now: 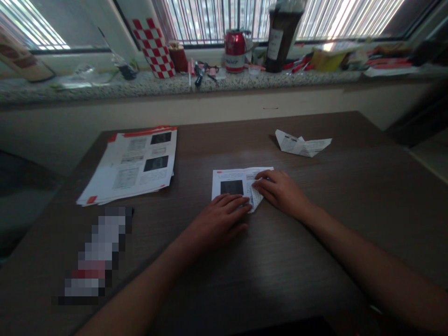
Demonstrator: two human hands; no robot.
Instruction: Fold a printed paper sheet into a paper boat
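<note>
A small printed sheet of paper (231,183), partly folded at its right corner, lies on the dark wooden table (280,261). My left hand (219,219) rests flat on its lower edge, fingers stretched out together. My right hand (280,189) presses the folded flap down with its fingertips. A finished folded paper boat (301,143) sits farther back on the right, apart from both hands.
A stack of printed sheets (135,164) lies at the left of the table. A blurred-out oblong object (96,254) lies near the front left. The stone windowsill (105,86) behind holds a red can (234,50), a dark bottle (282,35), a checkered carton (154,39) and clutter.
</note>
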